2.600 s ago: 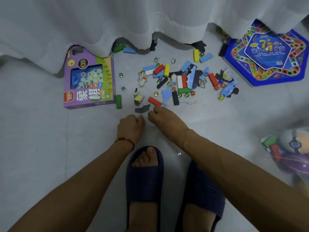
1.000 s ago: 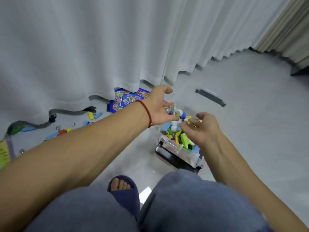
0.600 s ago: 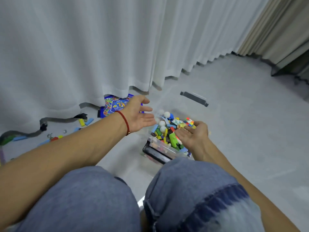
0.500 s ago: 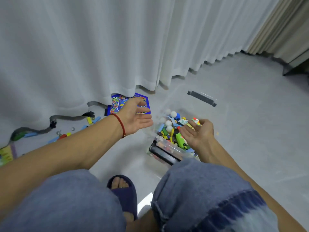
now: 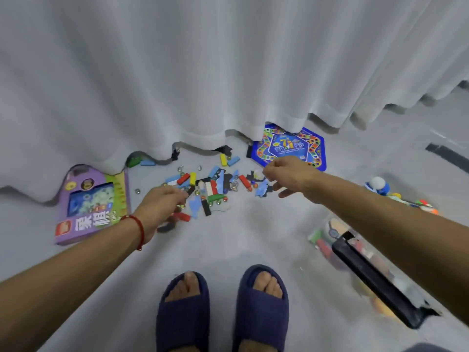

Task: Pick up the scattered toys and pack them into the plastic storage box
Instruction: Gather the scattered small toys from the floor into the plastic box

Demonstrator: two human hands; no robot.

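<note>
1. Progress: partway, by my read. The plastic storage box (image 5: 337,246) is sitting on the floor (image 5: 228,247) at the person's right, partly hidden behind the right forearm, and coloured toys are showing through its clear wall, so some packing is already done.
2. Left to do: a loose pile of scattered toys (image 5: 213,186) is lying on the floor near the curtain (image 5: 203,72) hem, made up of small coloured blocks, flat blue and black pieces and a few marbles. A yellow block (image 5: 223,159) and a green block (image 5: 133,162) are sitting right at the hem, apart from the main pile.
3. Also still out: a purple game box (image 5: 94,207) left of the pile, a blue game board (image 5: 289,148) half under the curtain, and a few toys (image 5: 380,188) on the floor beyond the storage box.
4. Left hand (image 5: 162,207): reaching down over the near-left edge of the pile. Its fingers (image 5: 181,196) are curling downward onto the pieces; blur is hiding whether they are gripping anything, so I cannot tell.
5. Right hand (image 5: 286,177): hovering over the right side of the pile, near the blue board. Its fingers (image 5: 270,171) are loosely curled and nothing is showing in them; looks empty.
6. Judgement: both hands are going in for another scoop; several more loads look needed.
</note>
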